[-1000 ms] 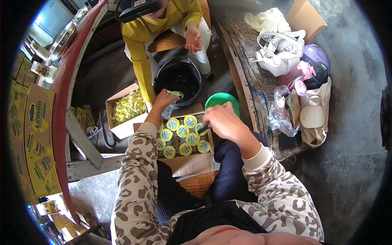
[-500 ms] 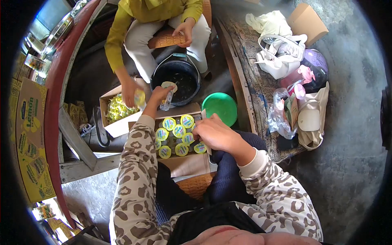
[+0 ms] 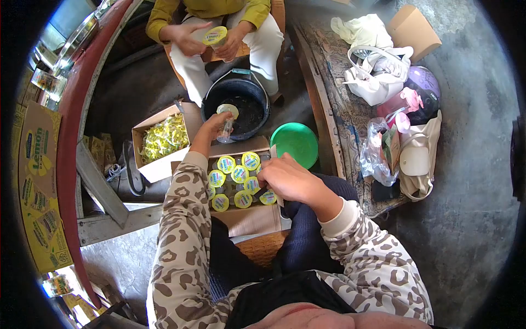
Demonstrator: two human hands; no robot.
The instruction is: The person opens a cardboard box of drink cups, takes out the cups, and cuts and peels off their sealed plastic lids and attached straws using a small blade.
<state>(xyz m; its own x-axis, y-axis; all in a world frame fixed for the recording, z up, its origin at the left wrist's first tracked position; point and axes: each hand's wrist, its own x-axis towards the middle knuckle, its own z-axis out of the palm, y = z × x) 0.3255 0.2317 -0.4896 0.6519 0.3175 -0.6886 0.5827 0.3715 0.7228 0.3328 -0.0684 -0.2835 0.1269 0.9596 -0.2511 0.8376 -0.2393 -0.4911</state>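
**Two Pairs of Hands, One Bucket, Cups by the Boxful**

A person's left hand (image 3: 211,130) pinches one clear cup (image 3: 225,131) with a pale lid at the near rim of a single black bucket (image 3: 235,118), while the right hand (image 3: 287,178), fingers curled together, grips one dark object (image 3: 261,193) over an open cardboard box (image 3: 246,222). At least nine yellow-lidded cups (image 3: 239,174) are visible in the box, though the right hand may hide others. Opposite, a co-worker in a yellow top (image 3: 189,12) holds one yellow-lidded cup between two hands beyond the bucket. One green basin (image 3: 295,143) sits to the right of the bucket; one carton (image 3: 171,171) filled with yellow-green pieces (image 3: 164,140), too many to count, stands to the left. On the low counter (image 3: 327,82) at right are two bags (image 3: 373,85), one white and one beige, and one purple-and-black helmet (image 3: 428,88).
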